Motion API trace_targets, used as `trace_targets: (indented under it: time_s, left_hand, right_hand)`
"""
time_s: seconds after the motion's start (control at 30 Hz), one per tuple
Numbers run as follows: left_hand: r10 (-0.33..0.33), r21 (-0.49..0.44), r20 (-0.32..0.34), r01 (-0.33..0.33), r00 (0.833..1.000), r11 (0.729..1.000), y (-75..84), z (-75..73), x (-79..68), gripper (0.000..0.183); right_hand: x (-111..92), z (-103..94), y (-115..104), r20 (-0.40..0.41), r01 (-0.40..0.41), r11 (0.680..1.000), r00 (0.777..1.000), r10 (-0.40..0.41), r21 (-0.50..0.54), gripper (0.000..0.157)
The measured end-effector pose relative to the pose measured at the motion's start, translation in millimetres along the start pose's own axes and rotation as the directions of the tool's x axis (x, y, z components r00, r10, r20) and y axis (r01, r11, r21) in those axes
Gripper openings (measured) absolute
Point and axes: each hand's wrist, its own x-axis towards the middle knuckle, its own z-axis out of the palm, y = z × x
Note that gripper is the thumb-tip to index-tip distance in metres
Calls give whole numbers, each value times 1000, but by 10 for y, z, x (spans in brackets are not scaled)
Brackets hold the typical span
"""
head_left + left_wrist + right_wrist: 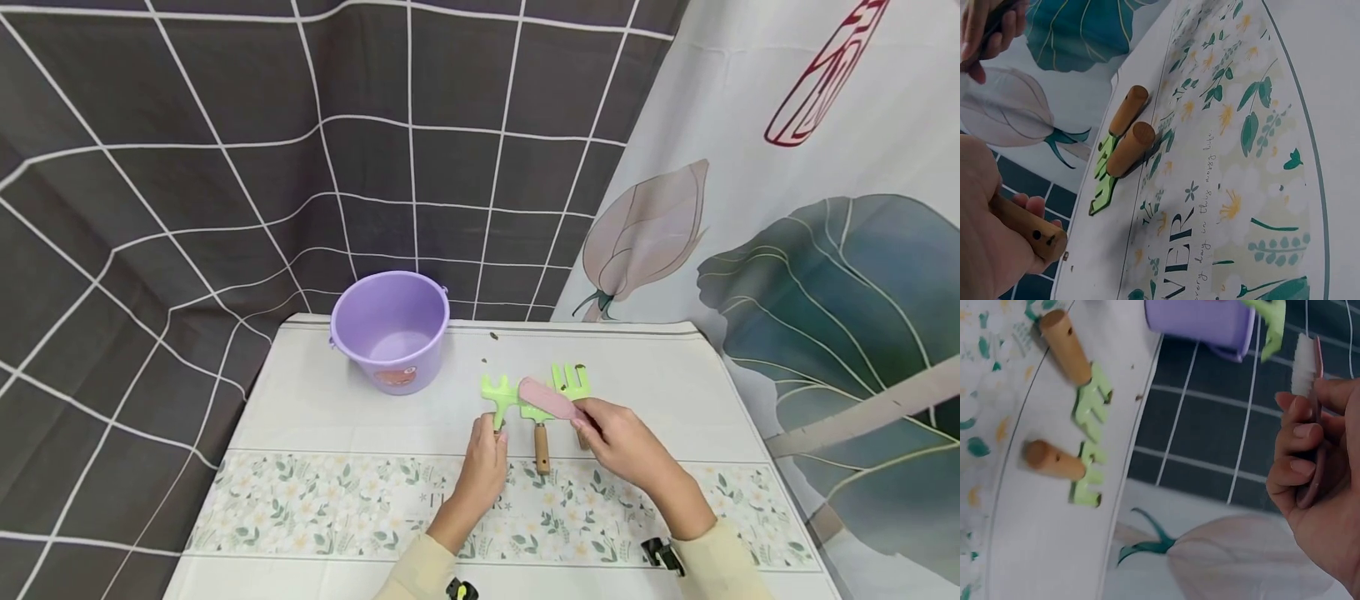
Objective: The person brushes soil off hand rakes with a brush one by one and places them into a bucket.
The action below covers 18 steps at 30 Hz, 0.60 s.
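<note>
My left hand (pixel 482 465) grips the wooden handle (pixel 1027 229) of a small hand rake, its green toothed head (pixel 498 395) pointing up and away from me. In my right hand (pixel 628 443) is a pink scrubbing brush (pixel 547 398); its white bristles (pixel 1302 367) show in the right wrist view. Seen from the head, the brush head is close beside the green rake head. Beneath the hands, two more green hand rakes with wooden handles lie on the table, one in the middle (pixel 542 448) and one farther right (pixel 572 382), partly hidden by my right hand.
A purple bucket (pixel 397 367) stands at the table's back left. Small dark bits (pixel 493 336) lie near the back edge. The white tabletop (pixel 300 417) has a floral band across it. A dark grid curtain (pixel 450 167) and a white printed curtain (pixel 735 167) hang behind.
</note>
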Motion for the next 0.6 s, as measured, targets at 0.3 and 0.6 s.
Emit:
trace_targets:
  time_s: [0.3, 0.6]
  left_hand:
    - [34, 15, 5, -34, 999, 999, 27, 33, -13, 25]
    - [55, -25, -26, -56, 998, 998, 14, 19, -30, 24]
  right_hand:
    - [150, -5, -146, 38, 90, 987, 996, -86, -134, 10]
    - [243, -105, -84, 90, 17, 988, 996, -3, -155, 19]
